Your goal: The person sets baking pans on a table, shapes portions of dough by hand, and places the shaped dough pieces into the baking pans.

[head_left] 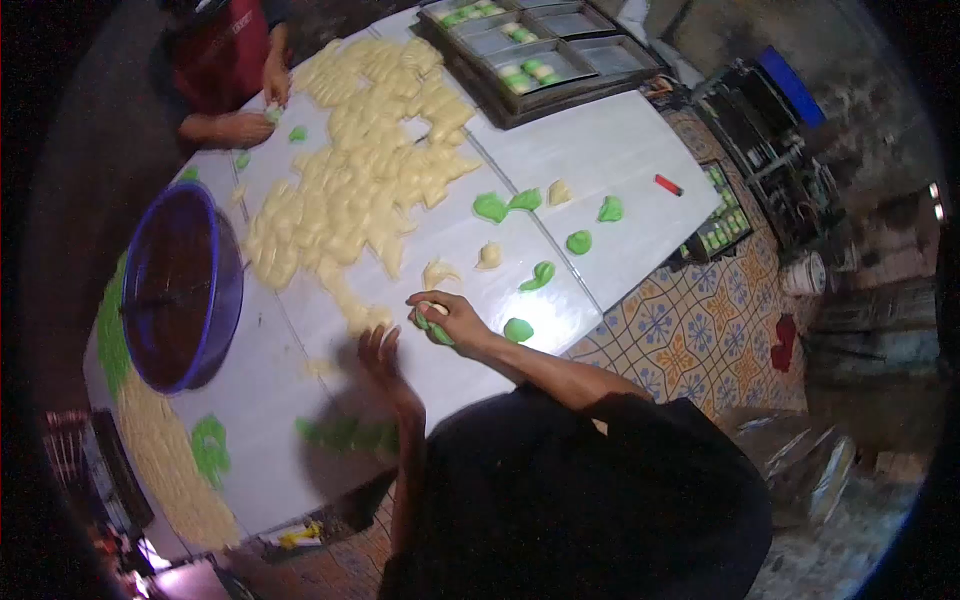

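Note:
My right hand (pixel 447 318) is closed around a piece of green dough (pixel 437 333) with some pale dough at its top. Just left of it, my left hand (pixel 380 355) has its fingers apart and touches or nearly touches the lower tip of the large pale dough mass (pixel 370 160). A small pale piece (pixel 439 274) lies above my right hand, and a pale ball (pixel 489 255) sits farther right. Green pieces lie to the right, among them a lump (pixel 518 329) near my right forearm and a twisted one (pixel 538 275).
A purple-rimmed basin (pixel 215 290) stands at the left. Dark trays (pixel 590 85) holding green and pale pieces are at the top edge. A red lighter (pixel 669 185) lies at the right. Another person's hands (pixel 268 105) work at the upper left.

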`<act>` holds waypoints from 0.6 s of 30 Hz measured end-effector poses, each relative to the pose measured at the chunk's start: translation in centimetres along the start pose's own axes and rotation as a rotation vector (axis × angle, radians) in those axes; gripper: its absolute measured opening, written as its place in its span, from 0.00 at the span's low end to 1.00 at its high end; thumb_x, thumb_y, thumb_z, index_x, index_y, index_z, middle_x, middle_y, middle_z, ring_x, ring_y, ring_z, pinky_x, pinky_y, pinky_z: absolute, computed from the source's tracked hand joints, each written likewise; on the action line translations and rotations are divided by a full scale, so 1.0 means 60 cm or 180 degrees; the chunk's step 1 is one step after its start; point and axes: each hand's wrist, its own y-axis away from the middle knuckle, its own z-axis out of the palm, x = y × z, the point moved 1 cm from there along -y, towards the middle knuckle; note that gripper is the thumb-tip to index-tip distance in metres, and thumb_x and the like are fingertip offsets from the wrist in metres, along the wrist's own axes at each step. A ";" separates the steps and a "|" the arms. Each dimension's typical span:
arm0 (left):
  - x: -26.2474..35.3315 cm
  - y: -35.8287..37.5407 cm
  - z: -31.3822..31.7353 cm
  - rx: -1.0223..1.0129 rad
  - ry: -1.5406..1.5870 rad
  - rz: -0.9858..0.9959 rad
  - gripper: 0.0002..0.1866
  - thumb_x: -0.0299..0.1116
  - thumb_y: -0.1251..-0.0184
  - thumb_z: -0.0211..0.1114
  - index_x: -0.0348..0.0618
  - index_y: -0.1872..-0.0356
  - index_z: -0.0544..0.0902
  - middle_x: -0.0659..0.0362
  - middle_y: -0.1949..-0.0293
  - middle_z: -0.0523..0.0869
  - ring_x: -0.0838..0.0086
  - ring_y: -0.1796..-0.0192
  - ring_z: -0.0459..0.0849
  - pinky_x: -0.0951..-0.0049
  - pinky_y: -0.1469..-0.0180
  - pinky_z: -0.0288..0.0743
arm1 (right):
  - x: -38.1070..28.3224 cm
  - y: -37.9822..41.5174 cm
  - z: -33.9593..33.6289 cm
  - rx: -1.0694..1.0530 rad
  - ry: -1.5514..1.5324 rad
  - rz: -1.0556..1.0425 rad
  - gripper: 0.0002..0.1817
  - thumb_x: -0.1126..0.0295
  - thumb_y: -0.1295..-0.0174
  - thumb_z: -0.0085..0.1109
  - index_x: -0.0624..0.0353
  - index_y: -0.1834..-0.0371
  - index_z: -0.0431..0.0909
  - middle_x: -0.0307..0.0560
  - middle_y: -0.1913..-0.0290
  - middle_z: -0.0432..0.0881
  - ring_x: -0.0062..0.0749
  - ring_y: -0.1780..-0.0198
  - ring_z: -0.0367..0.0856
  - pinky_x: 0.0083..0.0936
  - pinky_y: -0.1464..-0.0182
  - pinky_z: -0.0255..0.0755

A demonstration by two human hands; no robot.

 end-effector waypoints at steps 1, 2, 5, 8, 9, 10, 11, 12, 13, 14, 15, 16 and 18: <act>-0.009 0.009 0.009 -0.0029 -0.0190 -0.0021 0.23 0.36 0.28 0.54 0.34 0.37 0.65 0.47 0.40 0.71 0.61 0.39 0.72 0.64 0.37 0.65 | -0.016 -0.005 -0.033 -0.0198 -0.1689 0.0749 0.17 0.68 0.30 0.49 0.58 0.40 0.70 0.52 0.52 0.81 0.38 0.54 0.82 0.29 0.52 0.76; -0.019 0.014 0.022 -0.0066 -0.0388 -0.0030 0.23 0.34 0.29 0.55 0.35 0.37 0.65 0.47 0.40 0.71 0.61 0.38 0.71 0.64 0.36 0.64 | -0.049 0.000 -0.080 -0.0613 -0.2403 0.0659 0.21 0.69 0.30 0.49 0.58 0.35 0.65 0.54 0.50 0.81 0.39 0.49 0.81 0.28 0.49 0.77; -0.058 0.032 0.074 -0.0014 -0.0979 -0.0075 0.22 0.28 0.31 0.57 0.36 0.37 0.67 0.48 0.38 0.70 0.61 0.36 0.69 0.63 0.33 0.61 | -0.194 0.004 -0.229 -0.0125 -0.1511 0.0193 0.22 0.70 0.31 0.51 0.57 0.34 0.66 0.53 0.47 0.80 0.33 0.50 0.81 0.26 0.53 0.78; -0.071 0.058 0.182 0.0025 -0.1065 0.0090 0.22 0.29 0.34 0.60 0.35 0.39 0.69 0.46 0.37 0.69 0.58 0.35 0.68 0.61 0.32 0.61 | -0.344 -0.052 -0.404 0.0477 0.0871 -0.0847 0.20 0.66 0.34 0.56 0.61 0.42 0.74 0.47 0.53 0.83 0.28 0.53 0.81 0.22 0.50 0.72; -0.065 0.069 0.211 -0.0036 -0.1005 0.0284 0.23 0.32 0.35 0.62 0.33 0.41 0.70 0.44 0.37 0.69 0.54 0.35 0.68 0.60 0.32 0.61 | -0.397 -0.078 -0.442 0.0534 0.1191 -0.1151 0.19 0.65 0.36 0.57 0.62 0.45 0.76 0.46 0.54 0.84 0.27 0.53 0.81 0.22 0.49 0.72; -0.068 0.073 0.221 -0.0543 -0.1712 0.0045 0.30 0.33 0.40 0.66 0.36 0.38 0.68 0.41 0.34 0.65 0.49 0.31 0.62 0.53 0.29 0.54 | -0.439 -0.115 -0.476 0.0636 0.1653 -0.1253 0.18 0.64 0.37 0.58 0.61 0.47 0.78 0.48 0.54 0.84 0.29 0.53 0.82 0.24 0.49 0.72; -0.054 0.066 0.249 -0.0505 -0.1742 0.0055 0.30 0.33 0.40 0.66 0.36 0.38 0.68 0.41 0.34 0.65 0.49 0.31 0.62 0.53 0.29 0.54 | -0.479 -0.159 -0.511 0.0739 0.2113 -0.1362 0.18 0.63 0.38 0.59 0.61 0.49 0.80 0.49 0.55 0.85 0.31 0.53 0.82 0.25 0.49 0.72; -0.028 0.066 0.279 -0.0890 -0.2489 0.0453 0.31 0.33 0.42 0.66 0.38 0.37 0.68 0.40 0.32 0.62 0.46 0.29 0.59 0.49 0.29 0.50 | -0.508 -0.212 -0.543 0.0773 0.2456 -0.1512 0.18 0.62 0.39 0.60 0.60 0.50 0.80 0.52 0.55 0.84 0.35 0.53 0.82 0.27 0.48 0.72; -0.009 0.067 0.301 -0.1276 -0.3237 0.0838 0.33 0.33 0.44 0.67 0.40 0.36 0.68 0.39 0.31 0.60 0.44 0.28 0.56 0.45 0.28 0.46 | -0.530 -0.262 -0.566 0.0796 0.2794 -0.1665 0.18 0.60 0.40 0.60 0.60 0.51 0.81 0.55 0.55 0.84 0.38 0.52 0.82 0.30 0.47 0.72; -0.005 0.069 0.308 -0.1392 -0.3275 0.0427 0.33 0.33 0.45 0.67 0.42 0.36 0.69 0.38 0.28 0.54 0.42 0.26 0.51 0.39 0.29 0.42 | -0.545 -0.302 -0.581 0.0934 0.3103 -0.1701 0.19 0.60 0.40 0.60 0.61 0.51 0.81 0.57 0.56 0.84 0.42 0.51 0.82 0.32 0.46 0.72; -0.005 0.066 0.313 -0.1311 -0.3311 0.0401 0.33 0.33 0.45 0.67 0.42 0.36 0.69 0.38 0.28 0.54 0.42 0.26 0.51 0.39 0.29 0.42 | -0.555 -0.347 -0.595 0.1068 0.3411 -0.1747 0.20 0.59 0.40 0.60 0.62 0.51 0.81 0.60 0.56 0.83 0.46 0.50 0.82 0.34 0.46 0.72; -0.007 0.065 0.315 -0.1360 -0.3412 0.0358 0.32 0.33 0.44 0.67 0.41 0.36 0.69 0.37 0.28 0.55 0.42 0.26 0.51 0.40 0.28 0.43 | -0.551 -0.394 -0.617 0.0907 0.3731 -0.1598 0.23 0.57 0.40 0.60 0.65 0.50 0.80 0.65 0.51 0.80 0.55 0.46 0.78 0.41 0.42 0.70; -0.013 0.072 0.301 -0.1329 -0.3551 0.0259 0.32 0.33 0.44 0.66 0.41 0.36 0.70 0.37 0.29 0.56 0.42 0.26 0.52 0.42 0.28 0.43 | -0.503 -0.445 -0.658 0.0668 0.4360 -0.1404 0.25 0.56 0.40 0.60 0.66 0.49 0.79 0.68 0.47 0.77 0.58 0.43 0.75 0.42 0.40 0.68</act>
